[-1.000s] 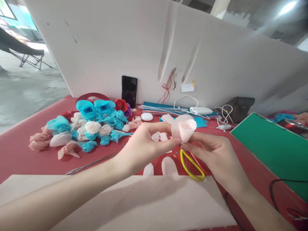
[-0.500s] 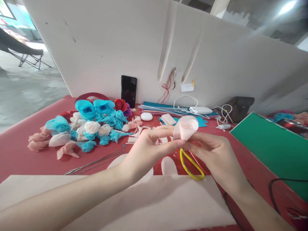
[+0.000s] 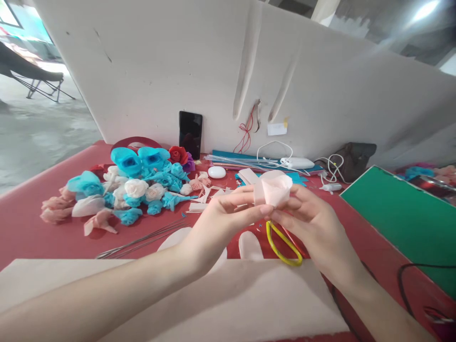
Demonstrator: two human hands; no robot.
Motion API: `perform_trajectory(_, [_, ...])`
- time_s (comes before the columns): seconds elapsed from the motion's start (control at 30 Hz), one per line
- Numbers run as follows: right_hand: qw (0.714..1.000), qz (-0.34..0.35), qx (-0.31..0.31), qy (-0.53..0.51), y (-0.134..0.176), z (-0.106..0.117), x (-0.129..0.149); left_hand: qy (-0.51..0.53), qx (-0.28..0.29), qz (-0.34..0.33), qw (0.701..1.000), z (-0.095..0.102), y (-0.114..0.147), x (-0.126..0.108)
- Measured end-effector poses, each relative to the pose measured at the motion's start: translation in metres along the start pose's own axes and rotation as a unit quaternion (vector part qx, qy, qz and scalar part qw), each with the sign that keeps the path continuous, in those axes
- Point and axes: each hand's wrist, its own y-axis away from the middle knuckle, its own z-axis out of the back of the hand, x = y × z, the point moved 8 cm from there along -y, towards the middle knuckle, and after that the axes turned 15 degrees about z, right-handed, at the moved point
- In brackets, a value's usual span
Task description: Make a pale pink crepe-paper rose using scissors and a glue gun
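Observation:
Between both hands, over the red table, is a pale pink paper flower (image 3: 276,190) with curled, overlapping petals. My left hand (image 3: 223,216) pinches its base from the left, thumb in front and fingers behind. From the right, my right hand (image 3: 311,216) closes thumb and fingers on the same base. Just below the fingertips show the yellow handles of scissors (image 3: 285,244); their blades are hidden. Cut pale petals (image 3: 251,245) lie on the table beneath my hands, near a large pale pink paper sheet (image 3: 228,304) at the front.
At the left lies a heap of blue, white and pink paper flowers (image 3: 135,190), with thin metal wires (image 3: 142,240) before it. A black phone (image 3: 190,134) leans on the wall. A white case (image 3: 216,172) and paper scraps lie mid-table; a green board (image 3: 406,228) stands right.
The flower has turned a little in my hands, and its outer petal now wraps further across the front. My right fingers have shifted up around its side.

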Motion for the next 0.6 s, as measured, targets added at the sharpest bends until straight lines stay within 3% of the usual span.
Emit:
perform_trajectory(0.27, [0.998,0.056,0.035,-0.001,0.0007,-0.0020,0.0098,0.015,0.021,0.006,1.000,-0.0008,-0.0001,0.0010])
perform_trajectory(0.6, [0.999,0.027,0.030,0.005,0.0023,0.0004,0.0079,0.005,0.030,-0.003,1.000,-0.0027,-0.0008,-0.0005])
